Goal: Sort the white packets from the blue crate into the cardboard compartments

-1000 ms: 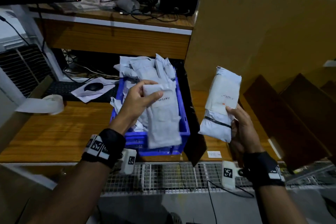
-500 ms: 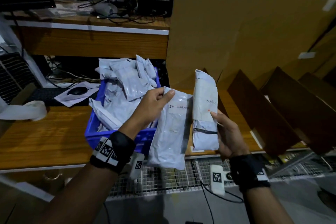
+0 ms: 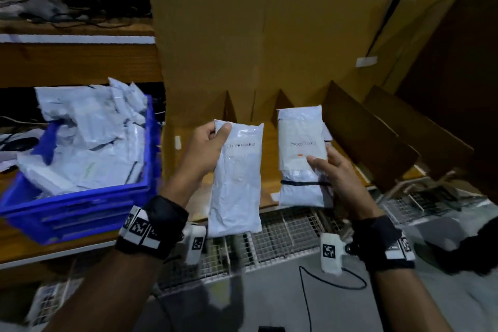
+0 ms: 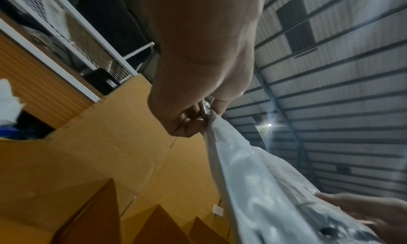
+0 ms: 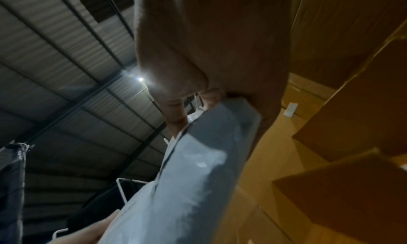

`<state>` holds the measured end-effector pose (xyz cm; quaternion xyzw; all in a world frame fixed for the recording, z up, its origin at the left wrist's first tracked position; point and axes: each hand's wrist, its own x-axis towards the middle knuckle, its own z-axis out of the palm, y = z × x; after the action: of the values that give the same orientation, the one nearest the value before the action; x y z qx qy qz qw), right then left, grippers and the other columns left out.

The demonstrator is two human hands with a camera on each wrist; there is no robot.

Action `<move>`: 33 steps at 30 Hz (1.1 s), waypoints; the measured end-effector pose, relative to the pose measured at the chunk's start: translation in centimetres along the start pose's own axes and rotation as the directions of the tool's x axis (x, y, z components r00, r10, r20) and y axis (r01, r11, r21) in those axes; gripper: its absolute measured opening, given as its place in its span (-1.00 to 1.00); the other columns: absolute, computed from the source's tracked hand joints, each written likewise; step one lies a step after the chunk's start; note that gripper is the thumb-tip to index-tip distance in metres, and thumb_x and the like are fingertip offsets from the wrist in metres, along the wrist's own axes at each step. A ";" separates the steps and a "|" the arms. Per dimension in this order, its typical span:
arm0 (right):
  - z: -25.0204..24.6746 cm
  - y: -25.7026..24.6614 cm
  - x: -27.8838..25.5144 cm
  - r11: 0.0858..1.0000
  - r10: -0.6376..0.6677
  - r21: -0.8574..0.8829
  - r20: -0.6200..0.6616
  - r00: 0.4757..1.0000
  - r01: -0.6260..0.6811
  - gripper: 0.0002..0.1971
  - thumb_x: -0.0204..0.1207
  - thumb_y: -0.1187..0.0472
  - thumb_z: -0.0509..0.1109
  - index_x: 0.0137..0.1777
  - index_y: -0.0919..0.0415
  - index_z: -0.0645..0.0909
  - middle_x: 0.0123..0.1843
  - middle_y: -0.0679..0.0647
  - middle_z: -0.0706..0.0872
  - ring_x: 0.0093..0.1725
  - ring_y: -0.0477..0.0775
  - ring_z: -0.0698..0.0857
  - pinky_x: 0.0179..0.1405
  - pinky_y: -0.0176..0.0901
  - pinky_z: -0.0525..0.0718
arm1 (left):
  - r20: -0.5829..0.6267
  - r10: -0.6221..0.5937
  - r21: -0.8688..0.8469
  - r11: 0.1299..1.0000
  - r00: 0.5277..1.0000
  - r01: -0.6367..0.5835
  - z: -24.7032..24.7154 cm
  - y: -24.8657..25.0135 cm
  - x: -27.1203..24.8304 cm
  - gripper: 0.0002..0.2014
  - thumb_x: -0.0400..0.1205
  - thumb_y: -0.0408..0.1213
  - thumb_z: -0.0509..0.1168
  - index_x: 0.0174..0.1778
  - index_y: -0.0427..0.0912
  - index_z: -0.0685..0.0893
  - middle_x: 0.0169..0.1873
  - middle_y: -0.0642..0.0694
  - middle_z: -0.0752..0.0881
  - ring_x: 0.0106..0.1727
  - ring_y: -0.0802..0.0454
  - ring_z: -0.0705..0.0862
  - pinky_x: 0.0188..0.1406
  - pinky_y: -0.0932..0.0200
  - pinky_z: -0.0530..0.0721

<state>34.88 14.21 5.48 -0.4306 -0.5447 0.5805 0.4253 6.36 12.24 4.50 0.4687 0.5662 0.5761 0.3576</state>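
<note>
Your left hand [image 3: 204, 151] pinches the top corner of one white packet [image 3: 237, 183], thumb in front and fingers [image 4: 187, 124] curled behind the sealed edge, so the packet hangs straight down with its long axis upright. Handwriting near its top seems to read "IN PROGRESS". Your right hand [image 3: 336, 178] holds a second packet [image 3: 300, 153] from the side, thumb across its face and fingers wrapped behind; this one also stands upright, with a dark band round its lower part and a handwritten word too blurred to read. The two packets hang side by side, near but apart, both facing you.

The cardboard compartments [image 3: 369, 132] lie ahead and to the right of both hands, their slanted dividers rising from the counter [image 3: 266, 148]. Your right hand is the nearer one, with its packet just beside the first tall divider; the left packet is further off, in front of the low notched dividers at the foot of the big cardboard backing [image 3: 269, 35]. By my reading you are checking labels before dropping each packet, so the coming move probably calls for tipping a packet forward, long axis leading, into its slot.

The blue crate [image 3: 89, 205] sits on the counter to your left, heaped with more white packets [image 3: 89, 143], so much sorting remains. Below the counter edge runs a wire mesh shelf [image 3: 283, 234]. The wrist views show a corrugated roof with one lamp overhead.
</note>
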 end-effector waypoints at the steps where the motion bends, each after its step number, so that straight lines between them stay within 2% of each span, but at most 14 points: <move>1: -1.6 -0.2 -0.4 1.000 0.001 -0.002 -0.013 1.000 -0.001 -0.64 0.77 0.32 0.36 0.53 0.13 0.61 0.35 0.09 0.84 0.27 0.13 0.86 0.11 0.03 0.85 | 0.009 0.010 0.001 1.000 1.000 -0.010 1.7 0.3 0.1 -0.73 0.86 -0.09 0.30 0.17 -0.18 0.83 -0.04 -0.15 0.91 -0.03 -0.07 0.89 -0.02 -0.07 0.78; 4: -6.0 -1.5 -0.7 1.000 -0.003 -0.025 -0.059 0.998 0.002 -0.67 0.77 0.32 0.37 0.50 0.16 0.62 0.27 0.04 0.88 0.19 0.13 0.88 -0.11 -0.12 0.85 | 0.001 0.073 0.066 0.995 0.997 -0.073 6.5 1.3 2.4 -0.64 0.81 0.07 0.29 0.10 -0.15 0.81 -0.06 -0.22 0.88 -0.08 -0.20 0.86 -0.10 -0.08 0.72; 6: -8.8 -1.7 -0.1 0.998 -0.015 -0.070 -0.135 0.991 0.006 -0.68 0.77 0.29 0.39 0.49 0.17 0.62 0.22 0.01 0.89 0.15 0.11 0.89 -0.20 -0.16 0.82 | -0.044 0.134 0.178 0.976 0.990 -0.124 9.7 2.1 5.3 -0.48 0.68 0.28 0.24 -0.01 -0.16 0.75 -0.17 -0.20 0.82 -0.23 -0.14 0.75 -0.23 -0.06 0.64; 8: -11.5 -1.5 1.0 0.997 -0.014 -0.080 -0.236 0.972 -0.005 -0.69 0.77 0.24 0.41 0.49 0.15 0.60 0.23 0.02 0.86 0.05 0.00 0.90 -0.27 -0.17 0.82 | -0.097 0.199 0.237 0.956 0.975 -0.172 12.9 3.4 8.5 -0.46 0.64 0.33 0.20 -0.10 -0.15 0.67 -0.26 -0.16 0.76 -0.24 -0.19 0.72 -0.27 -0.16 0.68; 10: -13.9 -1.3 2.4 0.996 -0.009 -0.086 -0.311 0.950 -0.019 -0.66 0.77 0.18 0.43 0.50 0.10 0.57 0.26 0.03 0.83 0.03 -0.01 0.90 -0.19 -0.01 0.89 | -0.146 0.228 0.257 0.949 0.963 -0.185 16.1 5.0 11.3 -0.59 0.73 0.21 0.20 -0.12 -0.08 0.62 -0.27 -0.05 0.70 -0.21 -0.18 0.68 -0.18 -0.23 0.70; 11: -15.1 -1.1 3.3 0.994 -0.011 -0.110 -0.332 0.943 -0.027 -0.65 0.76 0.15 0.44 0.51 0.08 0.57 0.25 0.02 0.83 0.05 0.01 0.90 -0.11 0.07 0.90 | -0.175 0.239 0.281 0.942 0.955 -0.185 17.5 5.5 12.8 -0.66 0.79 0.14 0.21 -0.05 -0.07 0.64 -0.21 -0.04 0.71 -0.14 -0.14 0.68 -0.14 -0.18 0.67; 13: -17.3 -0.8 5.1 0.990 -0.017 -0.139 -0.343 0.939 -0.033 -0.66 0.76 0.14 0.45 0.49 0.05 0.56 0.21 0.00 0.83 0.01 -0.01 0.91 -0.16 0.02 0.88 | -0.230 0.231 0.372 0.918 0.945 -0.134 19.6 5.1 15.9 -0.69 0.86 0.03 0.17 0.21 -0.11 0.69 0.05 -0.13 0.79 0.09 -0.15 0.72 0.00 -0.02 0.63; 16: -20.5 -0.2 8.7 0.986 -0.023 -0.163 -0.339 0.941 -0.034 -0.68 0.77 0.14 0.44 0.47 0.05 0.56 0.22 0.03 0.84 0.02 -0.02 0.91 -0.18 -0.02 0.87 | -0.271 0.176 0.443 0.896 0.946 -0.040 21.5 2.3 20.6 -0.66 0.90 -0.05 0.11 0.45 -0.13 0.62 0.33 -0.25 0.74 0.36 -0.29 0.68 0.25 -0.10 0.63; 20: -24.3 0.6 15.0 0.973 -0.006 -0.221 -0.318 0.948 -0.068 -0.64 0.76 0.14 0.44 0.51 0.09 0.54 0.30 0.08 0.83 0.16 0.09 0.89 0.14 0.23 0.87 | -0.348 0.079 0.523 0.844 0.934 0.124 23.1 -3.6 26.5 -0.71 0.90 -0.14 0.09 0.45 -0.11 0.60 0.36 -0.31 0.70 0.38 -0.36 0.65 0.12 -0.04 0.47; 23: -26.4 0.9 20.2 0.951 0.037 -0.288 -0.260 0.965 -0.114 -0.61 0.75 0.11 0.46 0.53 0.08 0.53 0.35 0.12 0.80 0.24 0.15 0.86 0.25 0.37 0.82 | -0.403 -0.001 0.504 0.834 0.915 0.223 23.4 -8.1 30.2 -0.73 0.88 -0.22 0.12 0.43 -0.18 0.59 0.34 -0.36 0.70 0.36 -0.41 0.66 0.14 -0.13 0.58; 25: -27.3 1.1 24.1 0.949 0.055 -0.290 -0.242 0.969 -0.126 -0.61 0.75 0.11 0.45 0.53 0.09 0.54 0.35 0.13 0.79 0.19 0.10 0.87 0.10 0.19 0.87 | -0.442 -0.073 0.454 0.842 0.894 0.292 23.4 -11.2 33.4 -0.71 0.86 -0.28 0.15 0.45 -0.25 0.60 0.36 -0.40 0.68 0.39 -0.43 0.65 0.26 -0.19 0.63; 28: -28.0 2.2 29.1 0.943 0.093 -0.295 -0.211 0.973 -0.154 -0.62 0.77 0.13 0.43 0.53 0.15 0.53 0.33 0.12 0.79 0.07 -0.04 0.87 -0.19 -0.21 0.81 | -0.505 -0.180 0.354 0.849 0.844 0.393 23.1 -15.3 36.5 -0.68 0.83 -0.35 0.17 0.50 -0.28 0.56 0.40 -0.36 0.68 0.42 -0.39 0.67 0.30 -0.06 0.61; 31: -27.6 3.8 32.9 0.945 0.163 -0.255 -0.183 0.970 -0.207 -0.65 0.78 0.16 0.40 0.53 0.13 0.52 0.25 0.06 0.79 -0.12 -0.20 0.88 -0.36 -0.33 0.77 | -0.579 -0.276 0.271 0.822 0.767 0.501 22.6 -18.1 38.2 -0.65 0.81 -0.39 0.20 0.53 -0.32 0.57 0.44 -0.38 0.68 0.44 -0.39 0.66 0.32 -0.10 0.62; 33: -27.5 5.1 35.3 0.939 0.215 -0.237 -0.160 0.963 -0.249 -0.65 0.79 0.20 0.39 0.53 0.16 0.52 0.22 0.05 0.78 -0.15 -0.20 0.87 -0.38 -0.34 0.77 | -0.620 -0.324 0.204 0.812 0.714 0.546 22.3 -20.2 39.3 -0.63 0.81 -0.37 0.21 0.56 -0.33 0.57 0.43 -0.41 0.69 0.44 -0.43 0.66 0.33 -0.14 0.63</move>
<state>51.81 55.33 -1.85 -0.5806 -0.5308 0.5219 0.3298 13.02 58.43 -11.90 0.1885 0.8395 0.4652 0.2081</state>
